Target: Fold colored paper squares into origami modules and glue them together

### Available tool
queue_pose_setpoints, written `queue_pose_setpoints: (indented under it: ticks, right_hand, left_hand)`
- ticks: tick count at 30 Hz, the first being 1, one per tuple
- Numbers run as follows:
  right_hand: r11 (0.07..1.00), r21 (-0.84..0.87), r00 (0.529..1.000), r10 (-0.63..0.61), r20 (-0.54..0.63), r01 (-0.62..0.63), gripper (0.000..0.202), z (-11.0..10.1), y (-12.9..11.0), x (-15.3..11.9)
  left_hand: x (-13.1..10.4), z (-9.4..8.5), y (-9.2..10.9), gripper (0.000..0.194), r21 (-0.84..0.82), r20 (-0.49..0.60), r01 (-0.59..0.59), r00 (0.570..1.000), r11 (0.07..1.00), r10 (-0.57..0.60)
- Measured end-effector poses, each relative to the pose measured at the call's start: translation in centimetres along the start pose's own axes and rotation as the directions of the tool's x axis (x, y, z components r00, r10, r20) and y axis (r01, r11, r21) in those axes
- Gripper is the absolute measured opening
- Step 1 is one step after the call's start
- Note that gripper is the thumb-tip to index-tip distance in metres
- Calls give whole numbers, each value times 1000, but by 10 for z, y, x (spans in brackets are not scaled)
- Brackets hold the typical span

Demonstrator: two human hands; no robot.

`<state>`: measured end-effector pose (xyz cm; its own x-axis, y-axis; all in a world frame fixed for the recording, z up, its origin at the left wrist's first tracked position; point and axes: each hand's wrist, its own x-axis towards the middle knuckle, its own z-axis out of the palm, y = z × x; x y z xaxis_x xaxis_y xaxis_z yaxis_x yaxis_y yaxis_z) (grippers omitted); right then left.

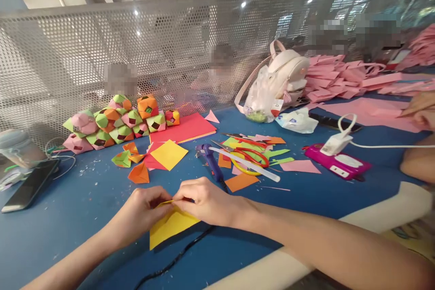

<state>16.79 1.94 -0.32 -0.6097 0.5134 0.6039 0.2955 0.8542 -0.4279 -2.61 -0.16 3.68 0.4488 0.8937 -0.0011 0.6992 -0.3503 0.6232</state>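
A yellow sheet of paper (pixel 173 226) is pinched between both my hands, near the front of the blue table. My left hand (pixel 144 210) grips its upper edge with thumb and fingers. Beside it, nearly touching, my right hand (pixel 204 201) pinches the same edge and covers the paper's right part. Just beyond lie a purple glue gun (pixel 209 161) with a long white glue stick, a flat yellow square (pixel 169 154) on red paper, and small folded orange pieces (pixel 139 173) with a green one (pixel 121 158).
Folded paper balls (pixel 122 120) are stacked at the back left. Scissors (pixel 249 156) lie among paper scraps. A magenta power strip (pixel 336 161) stands right, near another person's arm (pixel 418 158). A phone (pixel 32 186) lies left; a black cord (pixel 176 258) crosses the front.
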Motion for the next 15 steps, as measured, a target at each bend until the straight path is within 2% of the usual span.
queue_pose_setpoints:
  ticks: [5,6,9,11,12,13,14,15]
  right_hand:
    - [999,30,999,-13,-46,15,16,-8,-2,0]
    - [999,6,994,-31,-108,32,17,-12,-6,0]
    - [989,-96,980,-129,-152,115,21,-27,-34,2]
    - [969,-42,969,-244,-46,242,18,-31,-61,0]
    - [965,27,964,-261,58,259,18,-29,-75,-4]
    - [963,93,958,-262,118,252,18,-24,-87,-8]
    - [981,116,960,-179,215,157,19,-15,-98,-15]
    - [977,155,938,-185,294,144,22,-3,-106,-22]
  left_hand:
    - [3,16,-12,22,-114,-103,-12,995,993,1]
    - [5,19,-14,22,-146,-147,-16,989,989,-6]
    - [10,27,-18,19,-239,-236,-35,972,970,-23]
    - [12,30,-21,19,-337,-197,-20,979,941,-49]
    - [12,32,-22,21,-353,-199,7,977,936,-83]
    - [13,32,-23,20,-361,-179,40,977,932,-112]
    - [13,33,-24,20,-365,-163,66,978,929,-133]
    - [14,33,-25,19,-363,-147,78,979,929,-140]
